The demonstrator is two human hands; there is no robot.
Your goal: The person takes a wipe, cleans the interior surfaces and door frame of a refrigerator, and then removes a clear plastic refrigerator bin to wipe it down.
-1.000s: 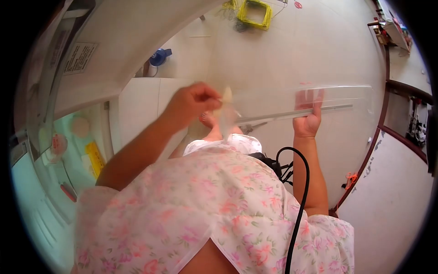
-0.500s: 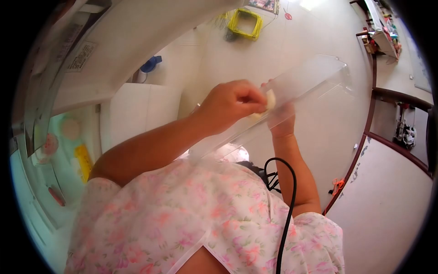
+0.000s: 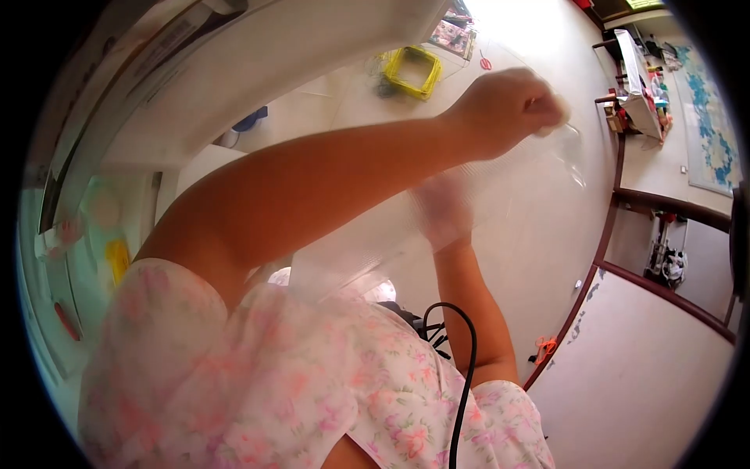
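Observation:
A clear plastic panel [image 3: 508,187], like a refrigerator shelf or drawer, slants across the middle of the view above the floor. My right hand [image 3: 444,207] grips it from beneath and shows blurred through the plastic. Near the panel's far right end, my left hand [image 3: 512,109] is closed around a small pale cloth or sponge [image 3: 556,119], smeared by motion. Whether the pale piece touches the plastic there I cannot tell.
An open refrigerator [image 3: 55,266] stands at my left, its white door [image 3: 312,47] overhead. A yellow square frame [image 3: 412,72] and red scissors [image 3: 486,61] lie on the floor. A black cable [image 3: 470,336] hangs in front of me, with an orange cord [image 3: 544,349] further right.
My left hand has moved up and right with the pale piece, from the panel's middle to its far end. My right hand and the panel have shifted slightly left, and the view has turned.

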